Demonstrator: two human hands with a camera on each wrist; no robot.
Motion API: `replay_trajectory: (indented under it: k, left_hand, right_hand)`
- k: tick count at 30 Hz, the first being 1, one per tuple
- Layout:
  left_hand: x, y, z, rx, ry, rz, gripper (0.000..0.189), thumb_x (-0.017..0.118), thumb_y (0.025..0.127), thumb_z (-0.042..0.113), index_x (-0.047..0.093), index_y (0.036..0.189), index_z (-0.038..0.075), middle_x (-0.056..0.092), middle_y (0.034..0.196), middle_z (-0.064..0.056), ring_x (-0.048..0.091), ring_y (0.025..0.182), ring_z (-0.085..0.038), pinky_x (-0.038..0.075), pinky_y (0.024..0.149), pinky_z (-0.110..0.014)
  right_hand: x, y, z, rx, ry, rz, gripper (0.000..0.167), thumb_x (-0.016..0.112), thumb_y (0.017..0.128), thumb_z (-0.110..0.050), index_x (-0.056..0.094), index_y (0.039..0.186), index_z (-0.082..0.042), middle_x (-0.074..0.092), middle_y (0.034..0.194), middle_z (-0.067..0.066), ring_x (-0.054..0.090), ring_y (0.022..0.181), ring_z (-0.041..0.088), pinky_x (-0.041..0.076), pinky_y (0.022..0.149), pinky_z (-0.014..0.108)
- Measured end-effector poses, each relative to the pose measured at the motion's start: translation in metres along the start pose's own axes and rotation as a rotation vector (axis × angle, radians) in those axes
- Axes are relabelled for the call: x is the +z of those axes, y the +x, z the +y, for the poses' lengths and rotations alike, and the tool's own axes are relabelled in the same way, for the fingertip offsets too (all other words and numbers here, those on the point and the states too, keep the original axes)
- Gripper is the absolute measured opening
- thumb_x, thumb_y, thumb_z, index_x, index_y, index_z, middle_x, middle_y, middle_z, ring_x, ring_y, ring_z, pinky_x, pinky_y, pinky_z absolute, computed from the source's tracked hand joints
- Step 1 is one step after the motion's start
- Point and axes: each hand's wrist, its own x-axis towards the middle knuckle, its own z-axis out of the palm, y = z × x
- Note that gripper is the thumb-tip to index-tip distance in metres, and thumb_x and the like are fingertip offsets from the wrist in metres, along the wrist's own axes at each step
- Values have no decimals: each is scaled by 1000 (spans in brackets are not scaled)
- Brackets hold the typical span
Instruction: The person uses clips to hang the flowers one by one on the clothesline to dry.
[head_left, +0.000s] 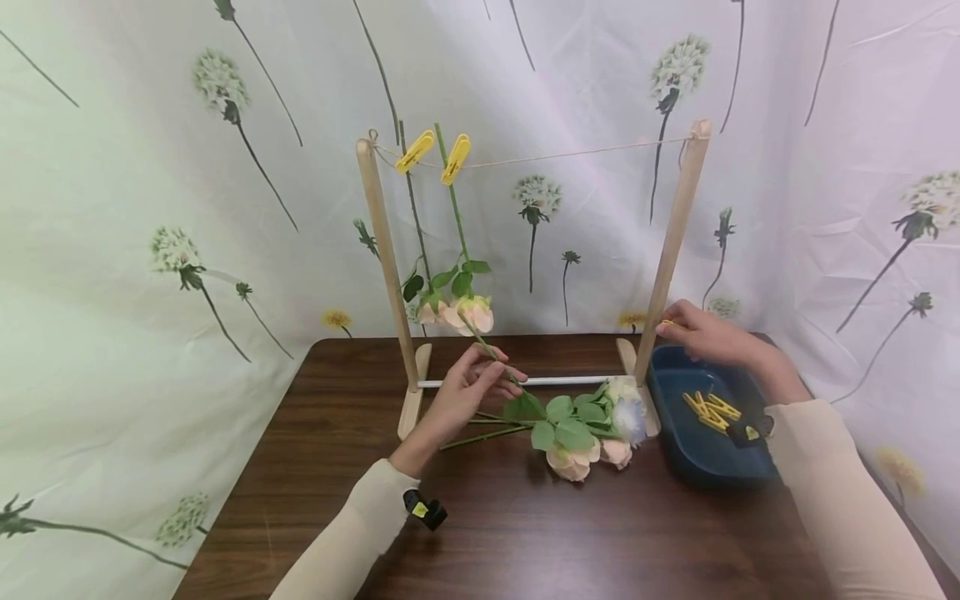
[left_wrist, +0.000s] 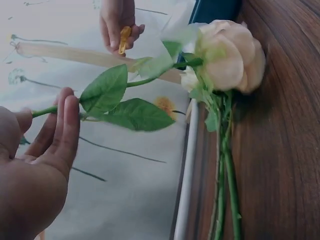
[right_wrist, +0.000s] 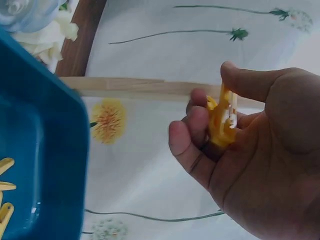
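Note:
My left hand pinches the green stem of a rose between thumb and fingers. The stem slants down to the right, its leaves just past my fingertips. Its head seems to be among the peach blooms over the table, though the overlap makes this hard to tell. At the right post, above a blue basin, my right hand grips a yellow clothespin between thumb and fingers. Two peach roses hang head-down from a string, each stem clipped by a yellow clothespin.
A wooden frame with a left post, a right post and a white bottom bar stands on the brown table. Several flowers lie in front of it. The blue basin holds more yellow clothespins.

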Motion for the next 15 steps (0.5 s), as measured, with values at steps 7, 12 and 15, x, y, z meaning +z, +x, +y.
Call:
replay_trajectory:
  k: [7,12,15]
  left_hand:
    - [6,3,9,-34,38,14,19,64,107,9,68,122,-3,72,124,-28,76,98,-18,63,95,-50]
    - [9,7,16,2,166,2,16,64,108,17,70,119,7,77,122,-16,74,102,-35,64,90,-47]
    - [11,12,21,17,227,0,17,64,109,21,71,121,12,79,118,-10,75,101,-32,64,87,-42]
  right_hand:
    - [-4,-5,-9,-16,-18,0,39,55,113,-24,51,135,8,68,126,33,71,92,26,58,71,35]
    - [-5,-8,-18,-77,-28,25,33,62,110,-22,59,129,4,73,115,21,69,93,25,56,73,35]
    - [-5,-10,-27,-141,-71,66,31,65,108,-24,65,128,-1,72,116,15,68,99,26,54,78,36]
